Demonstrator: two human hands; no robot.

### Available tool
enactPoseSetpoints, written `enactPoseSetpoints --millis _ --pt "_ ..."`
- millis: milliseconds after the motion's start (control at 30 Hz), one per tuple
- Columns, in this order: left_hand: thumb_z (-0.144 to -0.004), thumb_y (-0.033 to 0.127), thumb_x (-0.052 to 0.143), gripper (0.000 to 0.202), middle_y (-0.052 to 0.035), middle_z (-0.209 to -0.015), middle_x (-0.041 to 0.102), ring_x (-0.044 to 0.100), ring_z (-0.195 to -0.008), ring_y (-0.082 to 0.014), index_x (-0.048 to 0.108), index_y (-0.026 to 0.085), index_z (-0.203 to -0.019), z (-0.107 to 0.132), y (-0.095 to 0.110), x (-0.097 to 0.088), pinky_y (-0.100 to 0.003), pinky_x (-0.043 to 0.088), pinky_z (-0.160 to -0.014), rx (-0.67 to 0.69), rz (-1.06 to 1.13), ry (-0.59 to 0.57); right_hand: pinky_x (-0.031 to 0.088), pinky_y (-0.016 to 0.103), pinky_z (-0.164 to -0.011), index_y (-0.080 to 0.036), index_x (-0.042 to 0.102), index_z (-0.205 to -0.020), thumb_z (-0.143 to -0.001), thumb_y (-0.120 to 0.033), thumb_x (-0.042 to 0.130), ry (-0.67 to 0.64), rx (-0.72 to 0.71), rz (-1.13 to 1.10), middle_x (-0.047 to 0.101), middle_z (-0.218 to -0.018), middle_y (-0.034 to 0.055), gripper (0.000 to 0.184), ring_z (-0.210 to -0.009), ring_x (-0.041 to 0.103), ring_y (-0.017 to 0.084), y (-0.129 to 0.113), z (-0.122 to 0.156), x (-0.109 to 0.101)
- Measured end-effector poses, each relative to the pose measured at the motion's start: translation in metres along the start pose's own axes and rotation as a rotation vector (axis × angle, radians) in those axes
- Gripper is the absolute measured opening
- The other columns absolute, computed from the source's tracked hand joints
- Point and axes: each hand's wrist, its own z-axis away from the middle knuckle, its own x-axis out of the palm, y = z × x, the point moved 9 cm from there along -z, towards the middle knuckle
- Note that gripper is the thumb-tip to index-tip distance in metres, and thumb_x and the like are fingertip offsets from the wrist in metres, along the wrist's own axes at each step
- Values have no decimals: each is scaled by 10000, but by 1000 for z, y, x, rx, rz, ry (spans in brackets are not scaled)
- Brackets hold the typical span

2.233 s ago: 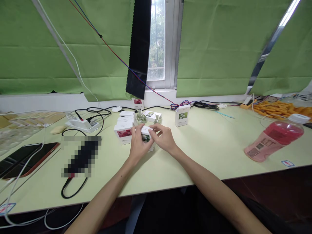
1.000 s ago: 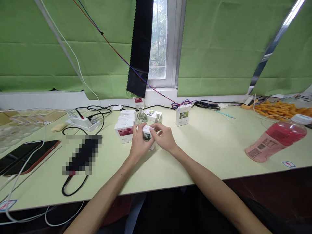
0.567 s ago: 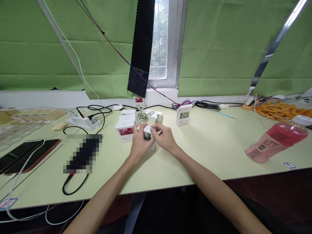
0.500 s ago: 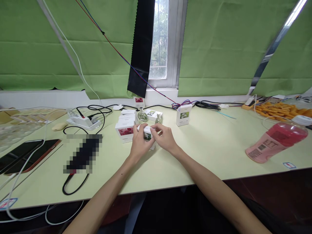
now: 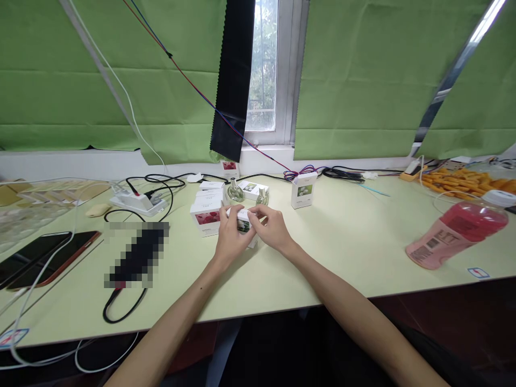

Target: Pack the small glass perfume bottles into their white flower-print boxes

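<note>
Matching a second ago, your left hand (image 5: 234, 237) and right hand (image 5: 274, 228) are keeping their pose, thumbs and fingers pinching a small box (image 5: 243, 226) near its top. It is showing smooth white card, square edges and a white-and-green picture, sitting in front of two rounded clear-glass bottles, one left (image 5: 235, 191), one right (image 5: 262, 196), near white cartons (image 5: 207, 219) bearing red pictures.

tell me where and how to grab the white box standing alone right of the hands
Probably pinch the box across its narrow sides at mid-height, coming from the near side with the right hand once free: it stands upright, broad printed face toward the camera, with wires behind it.
</note>
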Motion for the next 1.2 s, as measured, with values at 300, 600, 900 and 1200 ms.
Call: enactPoseSetpoints --millis 300,600,900,1200 --pt "-809 316 684 438 -119 -1262 459 559 -1204 -293 541 226 -1212 0 -3 1 -440 522 -964 9 2 5 483 240 -588 -203 705 -945 -864 -420 637 -19 50 51 720 -860 26 241 -756 646 155 4 1 2" --pt "-818 309 695 444 -121 -1256 462 553 -1226 -300 541 224 -1226 0 -2 1 -446 513 -984 27 -9 17 505 257 -608 -205 702 -974 -850 -433 671 -27 42 69 679 -747 4 262 -655 618 145 1 2 2" --pt "-814 295 692 446 -119 -1259 462 547 -1231 -293 543 221 -1228 0 -2 0 -438 510 -990 27 -8 21 497 259 -601 -195 704 -971 -849 -421 683 -24 26 53 697 -777 20 258 -659 621 148 -1 2 2" --pt "-811 286 695 456 -122 -1263 462 541 -1242 -297 537 220 -1233 0 -3 1 -446 500 -1007 35 -14 19 518 267 -614 -206 706 -975 -847 -420 688 -21 31 73 716 -804 25 250 -685 636 156 1 1 2"
